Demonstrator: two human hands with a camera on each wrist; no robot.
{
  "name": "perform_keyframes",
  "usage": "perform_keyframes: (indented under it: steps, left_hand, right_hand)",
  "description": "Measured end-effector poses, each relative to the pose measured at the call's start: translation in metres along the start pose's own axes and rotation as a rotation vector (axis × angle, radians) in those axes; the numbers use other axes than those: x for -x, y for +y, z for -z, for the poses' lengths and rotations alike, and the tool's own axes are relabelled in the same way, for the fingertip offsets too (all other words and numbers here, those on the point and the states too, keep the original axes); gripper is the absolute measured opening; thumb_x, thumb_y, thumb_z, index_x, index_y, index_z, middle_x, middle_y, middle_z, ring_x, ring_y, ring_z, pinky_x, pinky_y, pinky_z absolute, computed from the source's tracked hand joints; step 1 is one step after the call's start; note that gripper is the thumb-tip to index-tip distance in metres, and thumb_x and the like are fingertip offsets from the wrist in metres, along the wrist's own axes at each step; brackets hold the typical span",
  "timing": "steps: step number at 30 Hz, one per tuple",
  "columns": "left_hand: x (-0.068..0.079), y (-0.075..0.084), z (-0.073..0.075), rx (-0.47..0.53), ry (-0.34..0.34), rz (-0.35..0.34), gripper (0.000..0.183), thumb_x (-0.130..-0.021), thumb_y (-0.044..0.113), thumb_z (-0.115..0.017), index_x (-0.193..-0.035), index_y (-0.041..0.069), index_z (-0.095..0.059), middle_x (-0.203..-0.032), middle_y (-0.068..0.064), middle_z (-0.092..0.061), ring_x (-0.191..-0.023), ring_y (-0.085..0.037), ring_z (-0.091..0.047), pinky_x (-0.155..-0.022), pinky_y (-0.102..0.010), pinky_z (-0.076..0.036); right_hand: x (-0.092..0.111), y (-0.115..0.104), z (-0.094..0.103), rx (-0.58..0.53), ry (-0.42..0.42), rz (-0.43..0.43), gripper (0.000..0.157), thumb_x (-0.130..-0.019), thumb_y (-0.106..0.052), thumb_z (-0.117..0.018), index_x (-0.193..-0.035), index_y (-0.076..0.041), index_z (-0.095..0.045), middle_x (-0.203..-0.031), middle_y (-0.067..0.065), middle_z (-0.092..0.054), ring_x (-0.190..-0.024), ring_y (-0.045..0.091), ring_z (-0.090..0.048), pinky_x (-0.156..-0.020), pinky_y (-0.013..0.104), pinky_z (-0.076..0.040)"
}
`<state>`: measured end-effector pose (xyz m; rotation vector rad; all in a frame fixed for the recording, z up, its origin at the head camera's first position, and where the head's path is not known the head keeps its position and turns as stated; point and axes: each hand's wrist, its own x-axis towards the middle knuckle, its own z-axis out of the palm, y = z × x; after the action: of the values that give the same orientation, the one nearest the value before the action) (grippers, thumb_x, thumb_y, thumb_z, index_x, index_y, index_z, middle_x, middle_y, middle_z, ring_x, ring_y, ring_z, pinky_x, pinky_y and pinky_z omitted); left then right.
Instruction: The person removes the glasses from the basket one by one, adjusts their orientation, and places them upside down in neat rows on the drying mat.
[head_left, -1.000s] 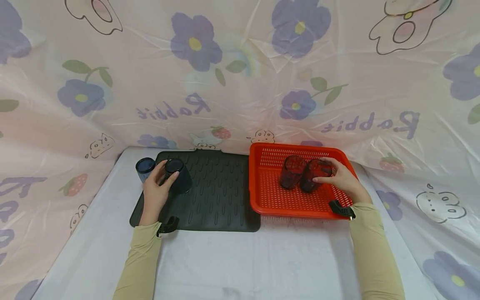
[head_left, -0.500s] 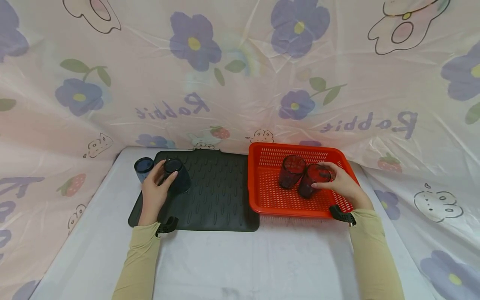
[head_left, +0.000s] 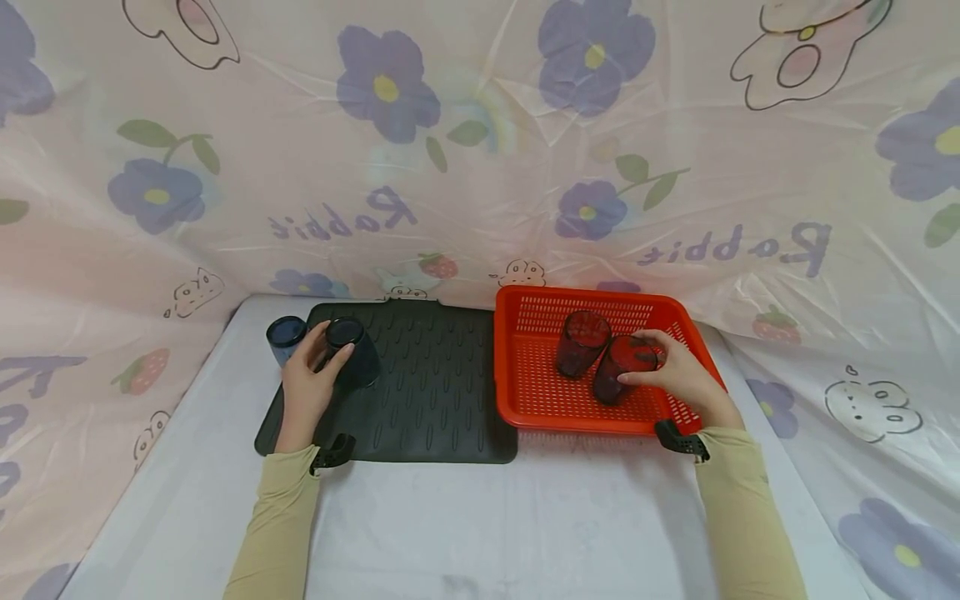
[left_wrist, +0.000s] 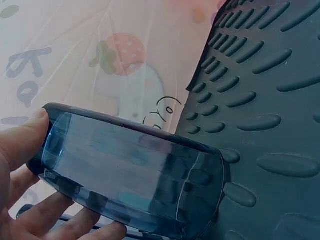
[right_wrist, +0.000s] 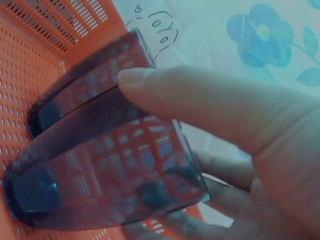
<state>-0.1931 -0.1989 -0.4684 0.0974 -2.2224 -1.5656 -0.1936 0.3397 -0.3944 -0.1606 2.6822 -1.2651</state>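
Observation:
My left hand (head_left: 309, 387) grips a blue-tinted drinking glass (left_wrist: 125, 165) near its rim, thumb on one side and fingers on the other. That glass stands over the left part of the black ridged mat (head_left: 442, 400). Just left of the hand is a second blue glass (head_left: 285, 333), partly hidden behind the fingers. In the red basket (head_left: 517, 417), my right hand (head_left: 682, 375) holds a dark tinted glass (right_wrist: 100, 175) by its upper part, the thumb across its near side. Beside it stands another tinted glass (head_left: 581, 346), which overlaps it in the right wrist view.
A white-covered table (head_left: 480, 533) lies under the mat and basket. The basket's left rim meets the mat's right edge. Behind rises a curtain (head_left: 465, 208) printed with flowers and rabbits, close to the basket's back rim.
My right hand has shifted its glass slightly toward me and away from the neighbouring glass, tilting it. The left hand has stayed nearly still on its glass.

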Motion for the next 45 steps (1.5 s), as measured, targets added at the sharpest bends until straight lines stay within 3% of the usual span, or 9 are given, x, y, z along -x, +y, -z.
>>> perform_keyframes:
  steps: [8,17,26,38,45]
  left_hand:
    - [0.001,0.003,0.0,-0.006,-0.003,-0.013,0.058,-0.088,0.025,-0.072,-0.14,0.012,-0.049,-0.136,-0.016,-0.051,-0.126,-0.031,-0.047,-0.105,-0.044,-0.037]
    - [0.002,0.004,0.001,-0.002,-0.001,0.0,0.059,-0.087,0.026,-0.072,-0.141,0.016,-0.049,-0.136,-0.012,-0.053,-0.126,-0.026,-0.048,-0.105,-0.041,-0.038]
    - [0.003,0.005,0.001,-0.006,0.001,-0.003,0.058,-0.087,0.026,-0.072,-0.14,0.016,-0.05,-0.135,-0.012,-0.053,-0.126,-0.025,-0.048,-0.105,-0.041,-0.038]
    - [0.001,0.005,0.0,-0.005,-0.009,-0.001,0.059,-0.088,0.027,-0.072,-0.141,0.014,-0.049,-0.136,-0.012,-0.052,-0.127,-0.026,-0.047,-0.105,-0.042,-0.038]
    - [0.001,0.006,0.0,-0.007,-0.009,-0.009,0.059,-0.087,0.026,-0.072,-0.14,0.012,-0.05,-0.135,-0.013,-0.053,-0.126,-0.027,-0.048,-0.105,-0.042,-0.038]
  right_hand:
    - [0.006,-0.005,-0.008,0.048,0.031,0.003,0.088,-0.074,-0.035,-0.084,-0.141,-0.004,-0.037,-0.133,0.02,-0.045,-0.111,0.036,-0.049,-0.086,0.045,-0.046]
    - [0.009,-0.008,-0.016,0.065,0.056,-0.02,0.089,-0.071,-0.04,-0.085,-0.141,-0.008,-0.039,-0.125,0.017,-0.053,-0.101,0.03,-0.055,-0.079,0.037,-0.05]
    - [0.012,-0.011,-0.023,0.054,0.077,-0.001,0.089,-0.069,-0.041,-0.086,-0.139,-0.007,-0.042,-0.132,0.018,-0.048,-0.113,0.033,-0.049,-0.088,0.049,-0.047]
    - [0.019,-0.031,-0.03,0.056,0.082,0.024,0.089,-0.067,-0.043,-0.086,-0.138,-0.009,-0.045,-0.134,0.014,-0.048,-0.114,0.032,-0.048,-0.088,0.05,-0.047]
    - [0.022,-0.046,-0.033,0.025,0.071,0.062,0.087,-0.067,-0.041,-0.087,-0.138,-0.012,-0.046,-0.137,0.012,-0.048,-0.115,0.031,-0.051,-0.082,0.043,-0.05]
